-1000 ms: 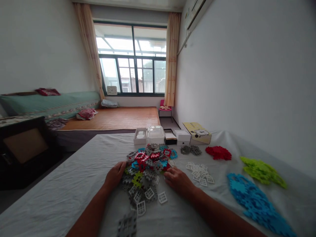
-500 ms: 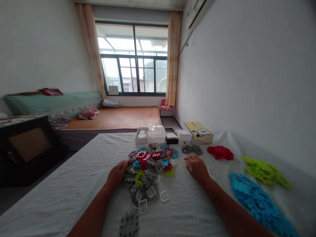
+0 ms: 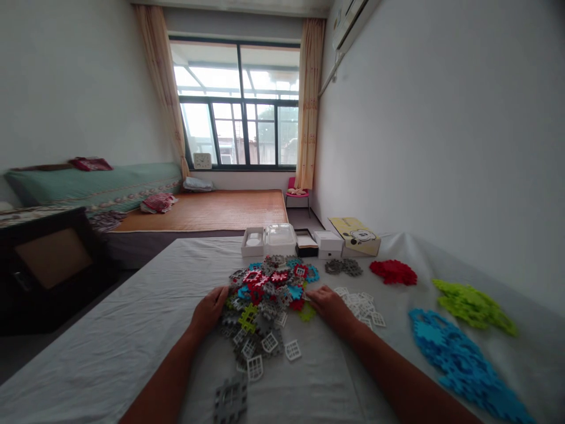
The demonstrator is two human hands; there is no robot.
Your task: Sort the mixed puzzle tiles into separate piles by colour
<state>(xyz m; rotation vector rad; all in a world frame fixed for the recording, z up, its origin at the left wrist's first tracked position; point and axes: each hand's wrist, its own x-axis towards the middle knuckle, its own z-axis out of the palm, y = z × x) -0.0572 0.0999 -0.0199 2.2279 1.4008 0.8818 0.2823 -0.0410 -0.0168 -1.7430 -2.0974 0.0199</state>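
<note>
A mixed pile of plastic interlocking building pieces in grey, red, blue, green and white lies on the cloth before me. My left hand rests against its left edge, fingers together and curled; what they grip, if anything, is hidden. At the right edge my right hand pinches a small white window-lattice piece, mostly covered by the fingers. A green piece lies just beneath those fingertips. Right of that hand is a group of white lattice pieces. Other white lattices lie near the pile's front.
Sorted heaps of grey, red, green and blue pieces lie along the right. Behind the pile stand a clear plastic box, small open boxes and a yellow carton. A grey square piece lies in front.
My right hand has moved left from the white lattice group to the pile's right edge, and its fingers now cover the white lattice there. My left hand stays in place.
</note>
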